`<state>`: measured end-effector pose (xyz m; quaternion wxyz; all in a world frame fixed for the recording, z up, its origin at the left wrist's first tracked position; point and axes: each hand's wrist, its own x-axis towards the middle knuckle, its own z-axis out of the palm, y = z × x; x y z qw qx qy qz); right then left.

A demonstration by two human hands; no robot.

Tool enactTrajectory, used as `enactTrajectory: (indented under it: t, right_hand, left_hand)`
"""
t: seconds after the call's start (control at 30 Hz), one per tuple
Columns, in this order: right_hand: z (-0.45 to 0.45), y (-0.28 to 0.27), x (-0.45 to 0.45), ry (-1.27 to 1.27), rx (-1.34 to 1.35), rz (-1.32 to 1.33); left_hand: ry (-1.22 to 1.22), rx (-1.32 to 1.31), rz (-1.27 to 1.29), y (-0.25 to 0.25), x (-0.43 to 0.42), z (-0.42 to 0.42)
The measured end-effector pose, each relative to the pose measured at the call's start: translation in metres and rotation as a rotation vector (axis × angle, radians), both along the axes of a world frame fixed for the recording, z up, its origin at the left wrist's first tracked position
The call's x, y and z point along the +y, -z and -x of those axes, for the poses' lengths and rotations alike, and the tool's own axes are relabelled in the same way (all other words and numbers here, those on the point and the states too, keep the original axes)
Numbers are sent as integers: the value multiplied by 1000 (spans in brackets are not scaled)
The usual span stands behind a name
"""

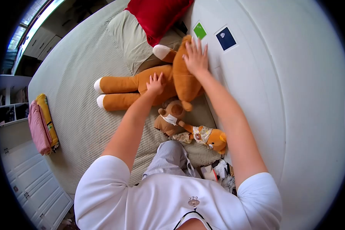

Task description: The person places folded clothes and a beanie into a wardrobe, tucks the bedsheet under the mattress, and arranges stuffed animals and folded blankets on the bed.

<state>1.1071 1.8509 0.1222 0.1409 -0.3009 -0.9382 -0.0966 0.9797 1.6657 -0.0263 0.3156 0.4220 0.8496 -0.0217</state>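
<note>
A large brown stuffed animal (pixel 120 84) with white paws lies on its side along the bed, its legs stretched toward the left. My left hand (pixel 155 84) rests on its body with the fingers spread. Higher up, my right hand (pixel 196 58) lies flat against its head, fingers apart, near the white headboard. Below the big toy sit a small brown plush toy (pixel 174 111) with a white cloth on it and an orange plush toy (pixel 217 140) in a patterned outfit. The big toy's face is hidden from me.
A red pillow (pixel 157 17) and a pale green pillow (pixel 128 36) are at the top of the bed (pixel 76 103). Pink and yellow folded cloths (pixel 40 124) lie on the left edge. The headboard (pixel 257 92) rises at right. Assorted clutter (pixel 220 172) fills the gap near my knee.
</note>
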Motion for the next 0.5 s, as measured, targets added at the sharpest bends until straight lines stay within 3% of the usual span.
enactTrajectory:
  t: [0.1, 0.2, 0.23, 0.3, 0.37, 0.4, 0.43, 0.5]
  right_hand:
    - [-43, 24, -41, 21, 2, 46]
    - [-55, 24, -59, 288, 141, 442]
    - [-56, 21, -64, 292, 256, 458]
    - [-60, 14, -84, 301, 485, 494]
    - [-66, 3, -112, 210, 553, 439]
    - [-68, -9, -125, 189, 408, 450]
    - [-72, -17, -134, 170, 260, 463]
    - [-81, 1, -121, 270, 249, 395]
  left_hand:
    - [27, 85, 100, -12, -11, -26]
    - [-118, -8, 7, -10, -4, -33]
    - [-182, -41, -21, -15, 1, -36]
    - [-238, -192, -254, -14, 7, -49]
    - [-209, -332, -530, 22, 16, -58]
    - [-232, -1056, -938, 34, 29, -67]
    - [-454, -1243, -863, -8, 23, -82]
    - [-559, -1359, -655, -25, 27, -89]
